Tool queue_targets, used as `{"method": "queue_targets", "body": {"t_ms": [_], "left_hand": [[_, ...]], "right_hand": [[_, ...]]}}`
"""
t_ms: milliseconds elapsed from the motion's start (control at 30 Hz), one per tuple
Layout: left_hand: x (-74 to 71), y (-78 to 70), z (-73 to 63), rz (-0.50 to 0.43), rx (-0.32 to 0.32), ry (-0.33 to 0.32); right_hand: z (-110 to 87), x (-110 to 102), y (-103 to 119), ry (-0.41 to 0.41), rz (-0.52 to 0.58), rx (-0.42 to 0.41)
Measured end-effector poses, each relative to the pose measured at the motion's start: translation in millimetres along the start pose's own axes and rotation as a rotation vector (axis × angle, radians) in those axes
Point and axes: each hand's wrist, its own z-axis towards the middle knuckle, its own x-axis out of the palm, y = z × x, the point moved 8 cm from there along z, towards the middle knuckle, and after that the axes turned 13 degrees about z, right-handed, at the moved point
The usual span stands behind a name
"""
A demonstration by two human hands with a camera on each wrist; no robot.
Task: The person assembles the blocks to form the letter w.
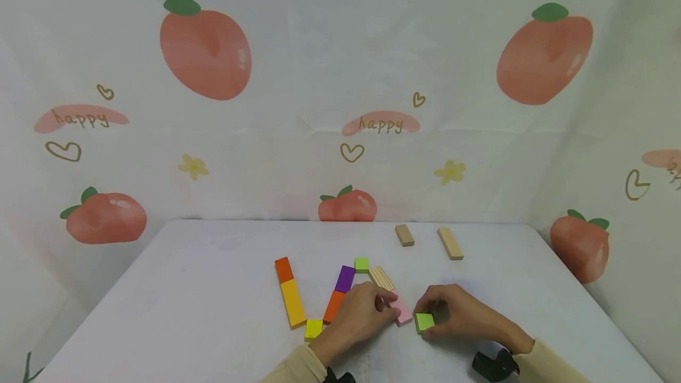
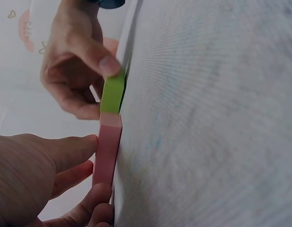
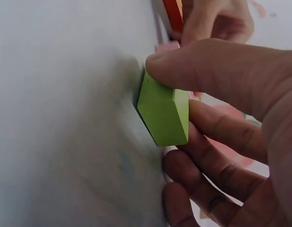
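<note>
My left hand (image 1: 359, 312) grips a pink block (image 1: 403, 312) lying on the white table, with thumb and fingers on its sides. Just right of it, my right hand (image 1: 460, 312) pinches a light green block (image 1: 424, 322) between thumb and fingers, low at the tabletop. Seen from the left wrist, the green block (image 2: 113, 92) stands right by the end of the pink block (image 2: 107, 153); whether they touch I cannot tell. A ribbed wooden block (image 1: 381, 278) continues the slanted line beyond the pink one.
Left of my hands, red-orange (image 1: 284, 269), amber (image 1: 293, 304), yellow (image 1: 314, 329), orange (image 1: 334, 307), purple (image 1: 345, 278) and green (image 1: 362, 265) blocks form a zigzag. Two plain wooden blocks, one short (image 1: 404, 235), one longer (image 1: 450, 243), lie at the back right. A printed curtain (image 1: 298, 75) hangs behind.
</note>
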Motion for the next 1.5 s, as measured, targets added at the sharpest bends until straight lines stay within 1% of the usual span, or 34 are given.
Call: {"method": "queue_targets", "body": {"t_ms": [133, 333, 567, 767, 1133, 1333, 1500], "left_hand": [[0.2, 0.2, 0.3, 0.004, 0.006, -0.005], [0.7, 0.9, 0.2, 0.007, -0.003, 0.004], [0.3, 0.0, 1.4, 0.013, 0.007, -0.001], [0.4, -0.2, 1.3, 0.014, 0.006, 0.001], [0.2, 0.1, 0.3, 0.013, 0.006, 0.002], [0.0, 0.3, 1.2, 0.018, 0.011, 0.0], [0.1, -0.2, 1.4, 0.028, 0.023, -0.008]], "right_hand": [[-3.8, 5.0, 3.2, -0.005, 0.0, -0.018], [-4.5, 7.3, 3.3, -0.03, 0.007, 0.011], [-3.4, 7.4, 4.4, -0.045, -0.002, 0.016], [-3.0, 7.8, 5.0, -0.038, 0.0, 0.02], [-4.5, 8.3, 6.8, -0.035, 0.003, -0.011], [-3.6, 7.5, 6.1, -0.029, -0.005, 0.01], [-3.0, 5.6, 6.1, -0.015, -0.012, 0.008]]}}
